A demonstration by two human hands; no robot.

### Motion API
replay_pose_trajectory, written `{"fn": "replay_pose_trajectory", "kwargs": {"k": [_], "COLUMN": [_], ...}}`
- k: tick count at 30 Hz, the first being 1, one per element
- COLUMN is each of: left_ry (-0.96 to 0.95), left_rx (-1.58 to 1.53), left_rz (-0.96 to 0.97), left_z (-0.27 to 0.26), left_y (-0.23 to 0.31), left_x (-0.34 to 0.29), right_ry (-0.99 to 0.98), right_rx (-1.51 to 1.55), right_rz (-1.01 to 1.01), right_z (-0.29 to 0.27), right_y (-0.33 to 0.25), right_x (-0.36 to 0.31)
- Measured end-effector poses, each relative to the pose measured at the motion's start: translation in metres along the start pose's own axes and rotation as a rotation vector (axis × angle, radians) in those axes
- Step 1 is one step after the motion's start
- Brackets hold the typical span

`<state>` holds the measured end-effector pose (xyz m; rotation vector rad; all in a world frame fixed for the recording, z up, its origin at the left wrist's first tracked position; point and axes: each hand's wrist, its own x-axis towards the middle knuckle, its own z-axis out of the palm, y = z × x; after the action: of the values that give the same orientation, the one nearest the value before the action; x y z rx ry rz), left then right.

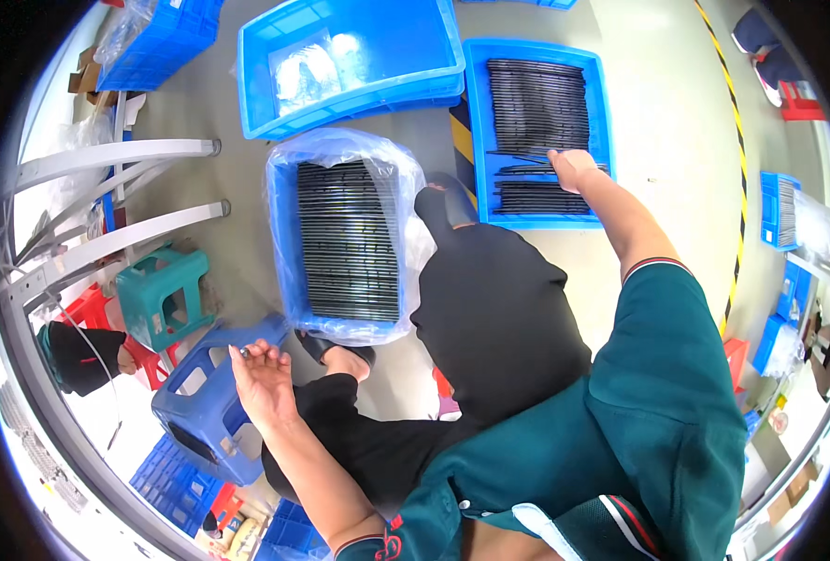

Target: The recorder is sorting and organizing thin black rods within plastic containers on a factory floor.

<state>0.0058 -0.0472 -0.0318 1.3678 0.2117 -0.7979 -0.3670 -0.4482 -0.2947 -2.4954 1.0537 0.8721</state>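
My right hand [574, 170] reaches into a blue crate [536, 222] at the far right, its fingers closed on the end of a thin black rod [520, 155]. Many similar black rods [538, 103] lie side by side above it, and another group [538, 198] lies below it in the same crate. My left hand [267, 381] is raised beside a blue stool, with fingers curled and a small dark tip showing at them. What it holds is too small to make out. Left of my knees, a plastic-lined blue crate [291, 280] contains rows of dark rods [348, 243].
A blue crate [258, 93] with clear plastic bags stands at the back. The blue stool [200, 397] and a green stool [164, 294] are on the left, near a metal frame [121, 243]. Yellow-black tape [740, 168] crosses the floor at right. Another person [88, 357] is at far left.
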Motion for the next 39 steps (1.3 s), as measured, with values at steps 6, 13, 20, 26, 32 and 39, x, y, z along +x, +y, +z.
{"fn": "replay_pose_trajectory", "kwargs": {"k": [6,13,20,26,32,39], "left_ry": [-0.047,-0.176,-0.146,-0.083,-0.073,-0.131], "left_rx": [-0.074,-0.129,-0.165,-0.189,-0.222,-0.264], "left_rz": [0.024,0.041,0.104,0.096,0.187,0.195], "left_z": [-0.002,-0.005,-0.013,-0.009,-0.013,-0.013], "left_y": [0.005,0.012,0.022,0.027,0.034,0.034], "left_x": [-0.012,-0.023,-0.033,-0.039,-0.053,-0.051], "right_ry": [-0.035,-0.244,-0.371,-0.141,0.022,0.521], "right_rx": [-0.271,-0.59,-0.622,-0.318,0.178,0.805], "right_rz": [0.117,0.233,0.304,0.446,0.399,0.318], "right_z": [-0.015,-0.023,-0.07,-0.013,0.035,-0.064], "right_y": [0.018,0.001,-0.048,-0.014,0.016,-0.037], "right_x": [-0.018,0.009,-0.005,-0.014,-0.066,-0.086]}}
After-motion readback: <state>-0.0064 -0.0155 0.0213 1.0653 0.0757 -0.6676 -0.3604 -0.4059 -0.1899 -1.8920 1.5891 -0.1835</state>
